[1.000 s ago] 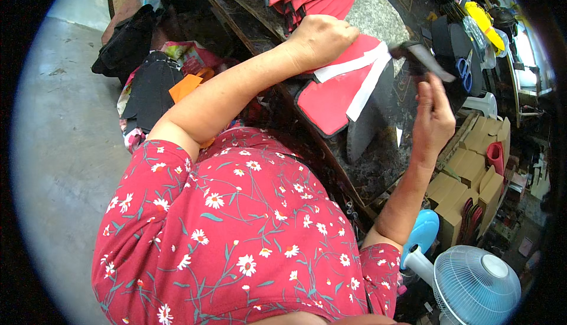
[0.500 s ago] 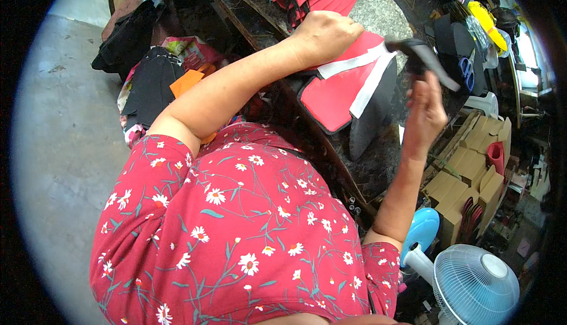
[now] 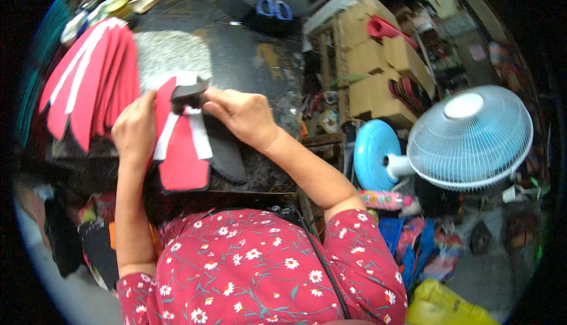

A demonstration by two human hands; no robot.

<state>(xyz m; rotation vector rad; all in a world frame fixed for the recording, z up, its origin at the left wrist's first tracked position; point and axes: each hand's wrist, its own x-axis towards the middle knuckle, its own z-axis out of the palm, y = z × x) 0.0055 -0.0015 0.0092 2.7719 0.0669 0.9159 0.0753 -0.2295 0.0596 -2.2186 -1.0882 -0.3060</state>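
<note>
One red piece [image 3: 184,174] is laid on the dark table [image 3: 254,59]. Over its white strips [image 3: 199,139] a dark tool [image 3: 188,93], held out rightward half a second ago, is now brought, clamped in the right hand's [image 3: 243,115] fingers; work seems centred there. At the piece's left edge, the left hand's [image 3: 134,130] fingers are held together; whether anything is pinched cannot be told. Farther left of it, red pieces are stacked [image 3: 88,83].

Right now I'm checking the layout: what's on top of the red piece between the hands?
Two white strips lie on the red piece; the dark tool in the right hand hides whether they join beneath it.
</note>
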